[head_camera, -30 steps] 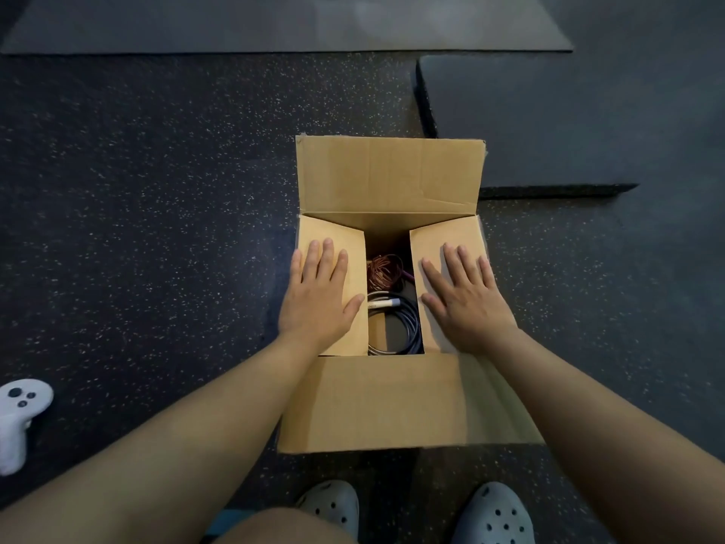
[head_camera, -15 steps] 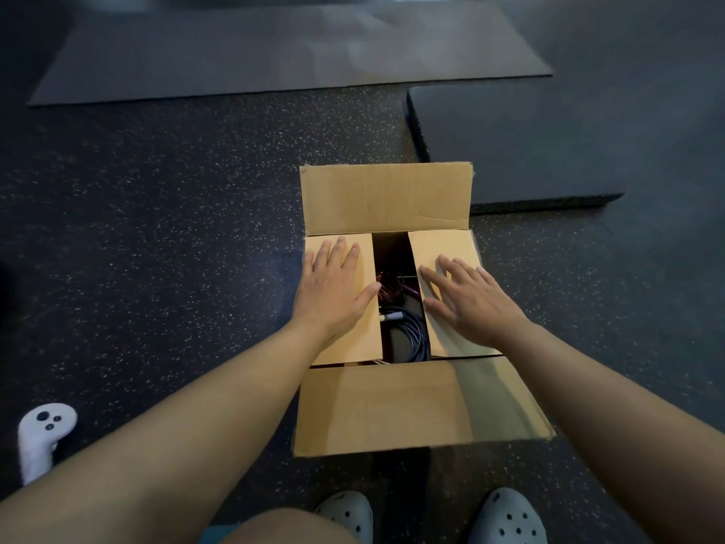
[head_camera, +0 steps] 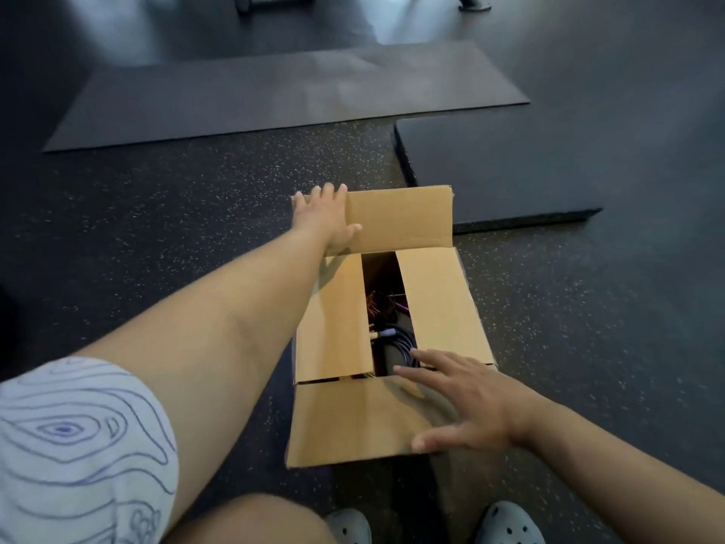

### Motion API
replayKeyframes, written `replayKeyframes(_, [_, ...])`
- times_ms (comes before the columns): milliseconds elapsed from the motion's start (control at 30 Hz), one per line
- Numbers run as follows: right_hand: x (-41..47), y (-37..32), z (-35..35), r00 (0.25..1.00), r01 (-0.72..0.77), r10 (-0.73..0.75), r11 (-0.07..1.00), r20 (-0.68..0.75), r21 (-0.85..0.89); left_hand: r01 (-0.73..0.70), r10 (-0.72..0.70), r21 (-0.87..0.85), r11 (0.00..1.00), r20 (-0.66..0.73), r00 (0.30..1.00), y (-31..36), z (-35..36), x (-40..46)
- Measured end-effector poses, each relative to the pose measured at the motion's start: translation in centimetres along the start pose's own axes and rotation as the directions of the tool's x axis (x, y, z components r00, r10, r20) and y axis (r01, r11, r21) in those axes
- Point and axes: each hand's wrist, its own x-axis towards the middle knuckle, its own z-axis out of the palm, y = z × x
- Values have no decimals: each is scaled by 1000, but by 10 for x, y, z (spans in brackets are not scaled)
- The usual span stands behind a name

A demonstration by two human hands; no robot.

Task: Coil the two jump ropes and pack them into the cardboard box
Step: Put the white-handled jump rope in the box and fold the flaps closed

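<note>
Though half-closed, one box (head_camera: 439, 308) (two ropes (head_camera: 398, 341)).

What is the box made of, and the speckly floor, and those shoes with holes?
The box looks like brown cardboard: matte, with creased folding flaps. The floor seems to be rubber matting: dark, dull, flecked with pale specks. The shoes look like moulded foam or plastic, grey with round holes; I can't tell which.
</note>
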Motion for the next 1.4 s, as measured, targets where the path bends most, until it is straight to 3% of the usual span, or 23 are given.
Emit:
replayKeyframes(167, [-12, 12, 2, 999, 29, -32, 987, -23, -155, 0, 0, 5, 1000, -5, 1000, 6, -20, -11])
replayKeyframes(367, [-9, 18, -32, 955, -95, 53, 987, -291, -131, -100, 95, -56, 993, -81, 992, 12, -30, -56])
replayKeyframes(533, [21, 21, -52, 876, -237, 136, 957, -463, -168, -160, 172, -248, 956, 26, 985, 12, -15, -113])
replayKeyframes(667, [49, 31, -50, 881, -266, 140, 936, -452, -230, -175, 204, -320, 931, 61, 977, 13, 13, -146])
replayKeyframes(800, [73, 40, -46, 902, -256, 153, 943, -404, -214, -208, 210, -221, 953, -13, 978, 13, 32, -150])
replayKeyframes(1300, [131, 69, -6, 927, -243, 173, 953, -332, -183, -229, 239, -140, 963, 61, 969, 24, 115, -126])
replayKeyframes(1400, [130, 70, -7, 938, -226, 165, 958, -305, -176, -239, 255, -199, 950, 56, 965, 21, 113, -125])
